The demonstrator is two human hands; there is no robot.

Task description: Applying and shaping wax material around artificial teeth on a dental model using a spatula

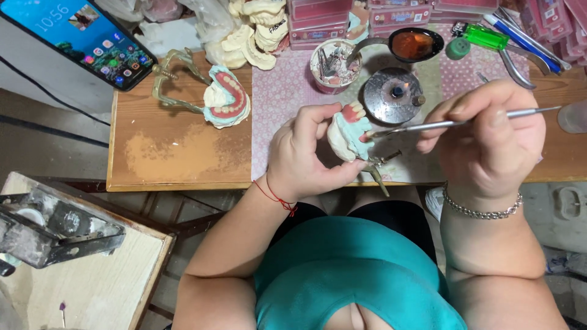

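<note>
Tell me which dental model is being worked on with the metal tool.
The model in the left hand; the right hand's tool tip touches its pink wax. The other model lies untouched on the wooden board.

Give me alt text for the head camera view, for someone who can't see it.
Left hand holds a white plaster dental model with pink wax teeth; right hand touches a thin metal carving tool to it, above a wooden bench with a small lit burner.

A cream plaster dental model (pixel 346 135) with pink wax gums and teeth sits tilted at frame centre. A slim metal tool (pixel 452 122) lies nearly level, its tip touching the wax.
</note>
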